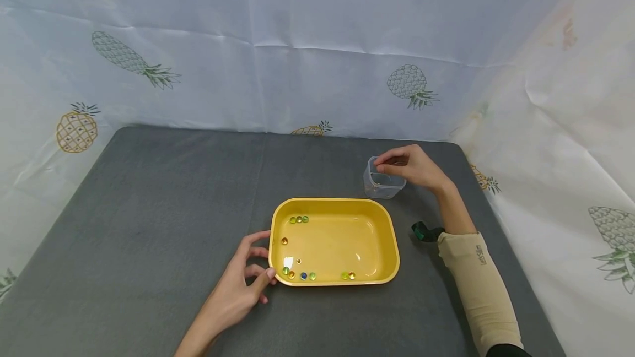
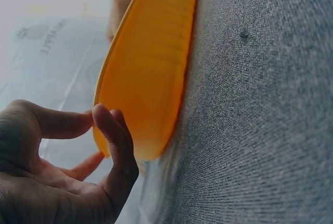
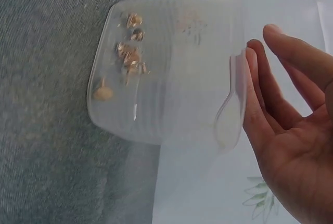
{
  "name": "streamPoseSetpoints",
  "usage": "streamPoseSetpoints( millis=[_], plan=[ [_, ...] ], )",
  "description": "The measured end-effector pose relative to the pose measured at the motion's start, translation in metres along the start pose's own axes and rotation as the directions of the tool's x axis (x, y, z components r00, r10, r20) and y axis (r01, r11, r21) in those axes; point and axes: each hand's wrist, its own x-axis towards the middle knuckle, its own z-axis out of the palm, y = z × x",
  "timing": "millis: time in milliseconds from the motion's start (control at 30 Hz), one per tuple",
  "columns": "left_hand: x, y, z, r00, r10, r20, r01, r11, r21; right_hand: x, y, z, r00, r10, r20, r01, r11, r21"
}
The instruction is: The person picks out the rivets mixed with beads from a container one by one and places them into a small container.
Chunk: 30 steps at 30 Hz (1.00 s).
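At the middle of the table, a yellow tray [image 1: 337, 241] holds several glass marbles [image 1: 299, 219] in green, amber and blue. A tiny gold-rimmed round piece [image 1: 299, 261] also lies in it. My left hand [image 1: 237, 285] grips the tray's left end, thumb at the near corner and fingers along the side. Behind the tray's right end stands a clear plastic container [image 1: 384, 187]. Over its opening is my right hand [image 1: 414, 167], its fingertips at the rim. Gold-coloured thumbtacks [image 3: 130, 57] show through the container's wall. Nothing is visible between the right fingers.
A black and green strap-like thing [image 1: 425, 232] is beside my right wrist. Grey cloth covers the table [image 1: 163, 225]. A pineapple-print sheet [image 1: 317, 59] hangs along the back and sides.
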Motion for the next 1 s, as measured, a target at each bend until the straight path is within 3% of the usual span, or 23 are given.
streamPoseSetpoints(
  millis=[367,1000],
  plan=[
    [0.0,0.001,0.001,1.0,0.008,-0.003,-0.008,1.0,0.002,0.003,-0.035,0.011,0.992,-0.105,0.07,0.101,0.993,0.066],
    [0.0,0.0,0.002,1.0,0.001,-0.008,-0.001,1.0,0.009,0.016,-0.085,0.032,0.943,-0.223,0.246,0.212,0.975,0.068]
  ],
)
